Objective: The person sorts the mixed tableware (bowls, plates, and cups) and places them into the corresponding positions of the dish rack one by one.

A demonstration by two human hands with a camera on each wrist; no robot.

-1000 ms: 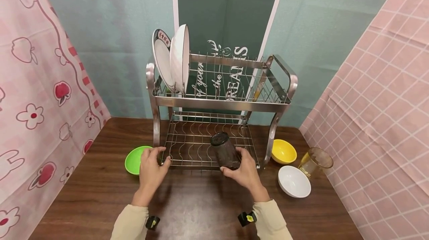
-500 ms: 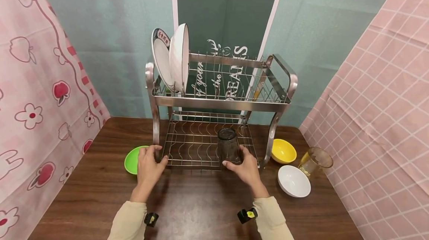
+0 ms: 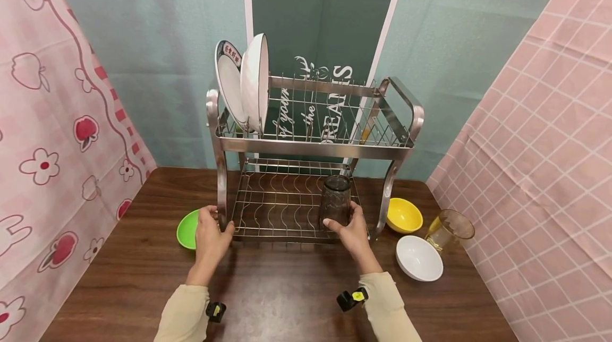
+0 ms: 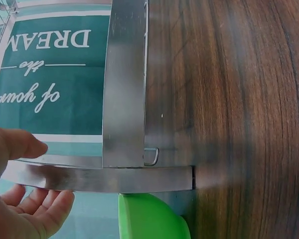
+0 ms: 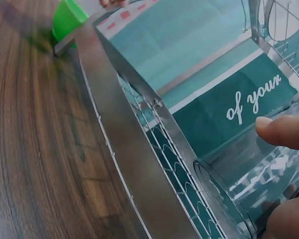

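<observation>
In the head view my right hand (image 3: 355, 234) holds a dark grey glass (image 3: 334, 201) on the right part of the dish rack's lower tier. The glass stands upside down, close to upright, with its base up. Close up in the right wrist view, thumb and fingers grip the side of the glass (image 5: 249, 184), its rim near the wires. My left hand (image 3: 210, 241) is around the left front leg of the metal dish rack (image 3: 315, 145). Seen in the left wrist view, the thumb lies on one side of the leg (image 4: 89, 178) and the fingers on the other.
A plate (image 3: 230, 79) and a white bowl (image 3: 255, 84) stand on edge in the upper tier. Beside the left leg sits a green bowl (image 3: 186, 230). To the right are a yellow bowl (image 3: 404, 215), a white bowl (image 3: 419, 259) and an amber glass (image 3: 449, 229).
My right hand has moved the grey glass right and slightly back, turning it from tilted to nearly upright. The left hand has shifted slightly left, closer around the rack leg.
</observation>
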